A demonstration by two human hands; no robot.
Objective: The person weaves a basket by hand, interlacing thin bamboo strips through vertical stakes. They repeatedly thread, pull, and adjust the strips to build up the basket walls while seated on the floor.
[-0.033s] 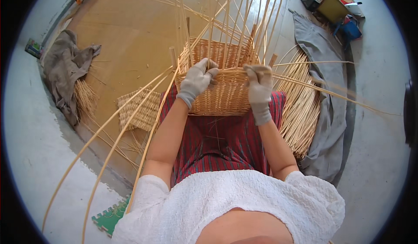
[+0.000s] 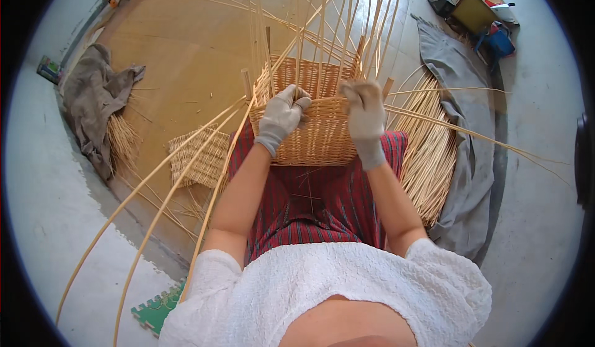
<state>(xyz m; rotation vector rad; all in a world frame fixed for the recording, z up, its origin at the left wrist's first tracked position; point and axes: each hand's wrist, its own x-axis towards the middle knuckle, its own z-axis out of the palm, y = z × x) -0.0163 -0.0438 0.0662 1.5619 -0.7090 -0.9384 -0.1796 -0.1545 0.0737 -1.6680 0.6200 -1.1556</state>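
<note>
A woven wicker basket (image 2: 313, 145) with tall upright rods (image 2: 322, 25) rests on the red striped fabric (image 2: 310, 210) over my lap. My left hand (image 2: 282, 118), in a pale grey glove, is closed on the left part of the basket's near rim, around the foot of an upright rod. My right hand (image 2: 365, 114), gloved alike and slightly blurred, is at the right part of that rim with fingers curled; what they hold is too blurred to make out. Long loose rods (image 2: 153, 172) reach out from the basket to both sides.
A woven mat (image 2: 195, 152) lies at left beside a grey cloth (image 2: 93, 99) over cut rods. A big rod bundle (image 2: 421, 149) and a long grey cloth (image 2: 465, 192) lie at right. A green foam mat (image 2: 152, 313) is lower left; assorted containers (image 2: 471, 15) stand at upper right.
My right hand has moved a little left and up along the rim. The long rods at the right have shifted slightly. My left hand stays on the rim.
</note>
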